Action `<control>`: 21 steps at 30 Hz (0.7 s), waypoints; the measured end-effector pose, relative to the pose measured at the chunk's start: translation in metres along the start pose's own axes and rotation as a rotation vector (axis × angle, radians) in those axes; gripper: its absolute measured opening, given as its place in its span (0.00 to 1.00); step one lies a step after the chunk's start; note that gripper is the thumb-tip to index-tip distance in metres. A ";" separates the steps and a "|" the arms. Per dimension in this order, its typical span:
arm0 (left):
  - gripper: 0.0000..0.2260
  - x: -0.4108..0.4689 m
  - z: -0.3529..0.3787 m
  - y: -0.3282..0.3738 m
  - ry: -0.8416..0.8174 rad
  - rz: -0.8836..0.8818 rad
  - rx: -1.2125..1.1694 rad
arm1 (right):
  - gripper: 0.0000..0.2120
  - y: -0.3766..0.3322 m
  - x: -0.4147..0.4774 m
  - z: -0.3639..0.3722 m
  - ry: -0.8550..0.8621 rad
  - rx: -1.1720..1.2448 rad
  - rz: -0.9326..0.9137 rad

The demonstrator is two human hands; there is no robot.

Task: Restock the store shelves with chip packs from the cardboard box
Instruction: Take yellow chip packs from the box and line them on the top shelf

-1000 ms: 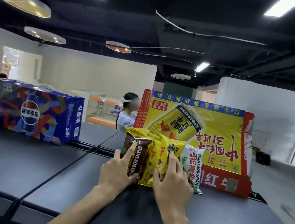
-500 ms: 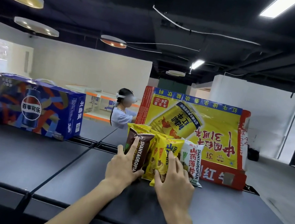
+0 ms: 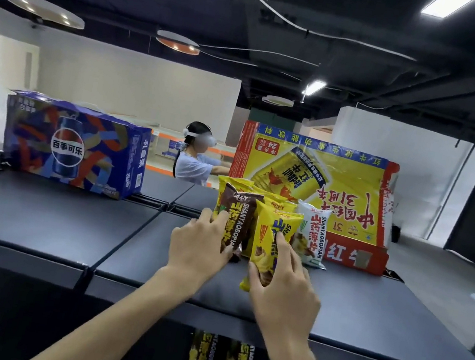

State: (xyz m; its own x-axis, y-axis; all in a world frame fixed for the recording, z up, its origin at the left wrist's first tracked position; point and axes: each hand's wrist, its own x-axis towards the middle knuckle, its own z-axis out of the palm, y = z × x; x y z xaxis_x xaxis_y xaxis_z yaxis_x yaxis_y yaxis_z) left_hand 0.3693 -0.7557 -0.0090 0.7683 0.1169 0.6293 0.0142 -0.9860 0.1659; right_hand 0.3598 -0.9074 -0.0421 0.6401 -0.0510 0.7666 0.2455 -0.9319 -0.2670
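A cluster of chip packs stands on the dark top shelf (image 3: 64,219) in front of a yellow and red cardboard box (image 3: 350,199). My left hand (image 3: 202,243) grips a brown pack (image 3: 238,211) at its lower edge. My right hand (image 3: 282,279) holds a yellow pack (image 3: 271,233), tilted toward me and drawn a little out of the row. Behind them stand more yellow packs (image 3: 234,184), with a white pack (image 3: 312,234) to the right, leaning by the box.
A blue Pepsi carton (image 3: 77,145) sits at the left on the shelf top. Several chip packs (image 3: 217,357) show on the shelf below. A person with a headset (image 3: 194,156) stands behind the shelf, another sits far left. More goods lie at the right edge.
The camera has tipped down and closer, showing the lower shelf. My right hand has pulled the yellow pack toward me and tilted it. My left hand stays on the brown pack.
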 end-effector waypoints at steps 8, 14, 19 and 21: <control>0.15 -0.138 -0.012 -0.013 0.135 0.114 -0.069 | 0.30 -0.006 -0.137 -0.032 0.056 0.026 0.079; 0.14 -0.217 0.028 -0.034 -0.065 0.033 -0.091 | 0.31 0.005 -0.225 -0.022 -0.079 0.038 0.215; 0.15 -0.230 0.056 -0.032 -0.171 0.019 -0.112 | 0.31 0.020 -0.244 0.005 -0.192 0.037 0.272; 0.14 -0.226 0.064 -0.029 -0.203 0.019 -0.111 | 0.31 0.026 -0.243 0.017 -0.218 0.056 0.279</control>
State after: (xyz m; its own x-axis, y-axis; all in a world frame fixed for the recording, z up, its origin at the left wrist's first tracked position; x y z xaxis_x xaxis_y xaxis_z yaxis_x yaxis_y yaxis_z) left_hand 0.2366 -0.7615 -0.2045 0.8810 0.0612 0.4692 -0.0634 -0.9674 0.2452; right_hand 0.2230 -0.9136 -0.2449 0.8270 -0.2175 0.5185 0.0746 -0.8716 -0.4845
